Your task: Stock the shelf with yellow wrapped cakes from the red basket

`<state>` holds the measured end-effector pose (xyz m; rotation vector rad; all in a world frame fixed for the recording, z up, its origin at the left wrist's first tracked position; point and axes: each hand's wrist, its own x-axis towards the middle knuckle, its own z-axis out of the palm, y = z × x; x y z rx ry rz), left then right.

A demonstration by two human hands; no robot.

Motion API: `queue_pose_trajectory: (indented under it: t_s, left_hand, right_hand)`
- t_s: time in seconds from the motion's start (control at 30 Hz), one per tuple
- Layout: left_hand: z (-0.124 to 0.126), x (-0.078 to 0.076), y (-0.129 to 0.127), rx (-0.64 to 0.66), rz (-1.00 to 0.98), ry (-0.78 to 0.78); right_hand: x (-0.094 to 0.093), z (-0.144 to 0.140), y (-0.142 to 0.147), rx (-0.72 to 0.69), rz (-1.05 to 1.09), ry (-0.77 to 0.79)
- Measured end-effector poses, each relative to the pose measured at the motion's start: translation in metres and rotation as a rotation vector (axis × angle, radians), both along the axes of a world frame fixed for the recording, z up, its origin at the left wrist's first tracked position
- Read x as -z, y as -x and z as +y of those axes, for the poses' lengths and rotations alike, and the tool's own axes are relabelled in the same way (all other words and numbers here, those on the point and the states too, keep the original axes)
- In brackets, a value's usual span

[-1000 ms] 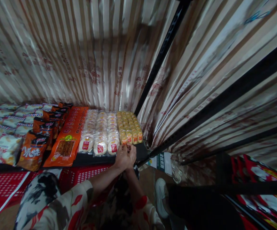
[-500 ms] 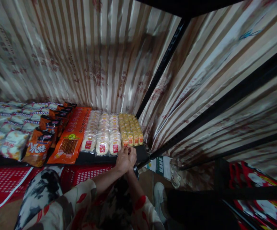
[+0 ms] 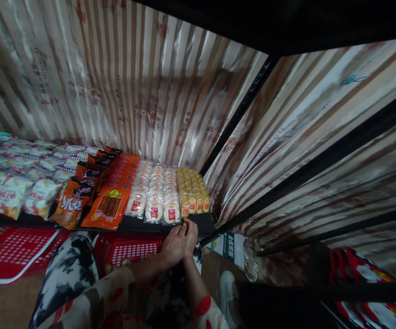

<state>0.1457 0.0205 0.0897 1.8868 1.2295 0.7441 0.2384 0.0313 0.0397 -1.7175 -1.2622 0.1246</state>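
The person's left hand (image 3: 173, 246) and right hand (image 3: 191, 234) are pressing together at the front edge of the black shelf (image 3: 203, 226), toward its right end. Their fingers are curling in close to one another; whether they are clamping on anything small, one cannot tell. The yellow packets (image 3: 192, 201) are standing in tight columns near the right end of the shelf, just beyond the fingertips, with a bare strip showing between their front row and the front edge. Clear-wrapped white rounds (image 3: 154, 212) are lying in columns directly to their left, and a flat orange pouch (image 3: 109, 205) is lying beyond those. Below the front edge, a red basket (image 3: 132, 249) is sitting.

For careful work here, the fingertips should probably be staying low and in front of the yellow packets, touching one column at a time. Light, straight pressure would likely be keeping the front row level, while a sideways nudge could be skewing the neighbouring white rounds or tipping a packet over the front edge.
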Motion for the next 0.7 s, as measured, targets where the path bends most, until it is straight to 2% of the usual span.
queue_pose_trajectory:
  t_s: [0.13, 0.3, 0.4, 0.53, 0.6, 0.7]
  left_hand:
    - [-0.006, 0.023, 0.013, 0.153, 0.170, -0.063]
    - [-0.010, 0.055, 0.025, 0.153, 0.206, -0.274]
    - [-0.015, 0.067, 0.031, 0.138, 0.185, -0.384]
    - [-0.019, 0.066, 0.045, 0.105, 0.120, -0.548]
    - [-0.017, 0.059, 0.059, 0.048, 0.083, -0.599]
    - [-0.007, 0.042, 0.087, -0.112, 0.097, -0.618]
  right_hand:
    - [0.003, -0.010, 0.012, 0.004, -0.060, 0.022]
    - [0.016, -0.019, 0.022, 0.007, -0.167, 0.040]
    - [0.025, -0.022, 0.026, -0.012, -0.231, 0.046]
    - [0.029, -0.029, 0.036, -0.024, -0.277, 0.026]
    - [0.026, -0.032, 0.045, -0.054, -0.296, -0.010]
    - [0.015, -0.029, 0.064, -0.149, -0.335, -0.070]
